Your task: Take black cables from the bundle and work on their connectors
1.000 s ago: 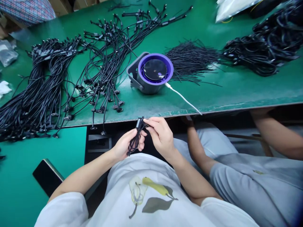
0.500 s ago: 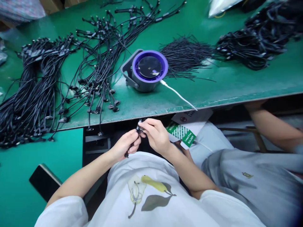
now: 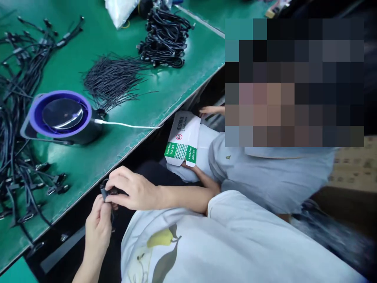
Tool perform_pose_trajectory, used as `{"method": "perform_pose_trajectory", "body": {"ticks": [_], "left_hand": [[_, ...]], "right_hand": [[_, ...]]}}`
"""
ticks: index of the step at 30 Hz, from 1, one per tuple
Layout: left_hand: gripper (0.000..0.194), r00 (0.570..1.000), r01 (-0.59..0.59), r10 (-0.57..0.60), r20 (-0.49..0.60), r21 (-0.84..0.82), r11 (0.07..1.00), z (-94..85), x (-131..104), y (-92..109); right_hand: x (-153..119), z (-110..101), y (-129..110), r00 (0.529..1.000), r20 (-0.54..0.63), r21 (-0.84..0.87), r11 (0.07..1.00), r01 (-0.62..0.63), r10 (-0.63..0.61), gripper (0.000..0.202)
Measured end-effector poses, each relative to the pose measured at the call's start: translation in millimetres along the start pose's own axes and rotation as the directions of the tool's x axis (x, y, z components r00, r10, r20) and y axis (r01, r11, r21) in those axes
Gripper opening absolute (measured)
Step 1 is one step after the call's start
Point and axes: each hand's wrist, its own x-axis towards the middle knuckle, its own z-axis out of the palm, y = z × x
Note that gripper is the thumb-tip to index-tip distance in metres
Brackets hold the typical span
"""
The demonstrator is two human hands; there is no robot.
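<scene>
In the head view, my left hand (image 3: 98,220) is closed, its thumb and fingers pinching a short black cable (image 3: 103,192) just past the table's edge. My right hand (image 3: 135,190) bends over the same cable from the right, thumb and fingers closed around it near a dark grey sleeve. The cable looks folded into a small bundle, with one end hanging below my left hand; its connectors are mostly hidden by my fingers. Loose black cables with plugs (image 3: 28,188) lie on the green table (image 3: 118,118) to the left of my hands.
A purple-rimmed desk fan (image 3: 60,137) with a white cord (image 3: 129,125) stands near the edge. Behind lie thin black strips (image 3: 113,78) and coiled black cables (image 3: 167,35). A co-worker sits at right, a lead-free solder box (image 3: 184,133) by their lap.
My view has swung right, so the fan and cables appear farther left and the co-worker shows more. Both hands still hold the cable together.
</scene>
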Motion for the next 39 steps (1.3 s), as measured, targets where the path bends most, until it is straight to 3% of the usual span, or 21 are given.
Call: {"method": "perform_pose_trajectory", "body": {"ticks": [4, 8, 11, 14, 16, 18, 23, 30, 33, 39], "left_hand": [[0.036, 0.996, 0.071, -0.079, -0.04, -0.174, 0.982, -0.5, 5, -1], [0.037, 0.984, 0.177, -0.173, 0.04, -0.298, 0.938, 1.5, 4, -2], [0.039, 0.954, 0.299, -0.29, 0.079, -0.347, 0.889, 4.9, 0, 0], [0.04, 0.965, 0.263, -0.233, 0.123, -0.431, 0.863, 12.2, -5, 6], [0.041, 0.969, 0.237, -0.178, 0.168, -0.462, 0.855, 17.4, -9, 10], [0.037, 0.964, 0.245, -0.163, 0.212, -0.461, 0.853, 20.2, -12, 10], [0.03, 0.954, 0.241, -0.135, 0.269, -0.415, 0.877, 17.3, -14, 8], [0.032, 0.921, 0.295, -0.181, 0.346, -0.31, 0.904, 18.0, -12, 12], [0.027, 0.915, 0.284, -0.176, 0.364, -0.268, 0.921, 18.9, -14, 7], [0.035, 0.902, 0.269, -0.204, 0.379, -0.127, 0.955, 17.8, -15, -5]], "right_hand": [[0, 0, 2, 0.998, 0.051, 0.007, 0.999, 0.047, -0.048, 0.023], [-2, 5, 7, 0.989, 0.127, -0.002, 0.997, 0.081, -0.08, 0.024], [-3, 11, 16, 0.968, 0.171, -0.112, 0.972, 0.205, -0.185, 0.023], [-3, 15, 23, 0.953, 0.118, -0.254, 0.919, 0.301, -0.28, 0.026], [-2, 15, 22, 0.961, 0.045, -0.329, 0.904, 0.273, -0.274, 0.028], [0, 12, 17, 0.975, 0.037, -0.353, 0.91, 0.216, -0.217, 0.03], [0, 6, 7, 0.964, 0.242, -0.206, 0.965, 0.161, -0.109, 0.035], [3, 8, 9, 0.98, 0.192, -0.172, 0.982, 0.084, -0.05, 0.027], [4, 3, 8, 0.976, 0.216, -0.172, 0.983, 0.069, -0.03, 0.028], [3, -3, 12, 0.98, 0.198, -0.176, 0.984, 0.014, 0.022, 0.03]]}}
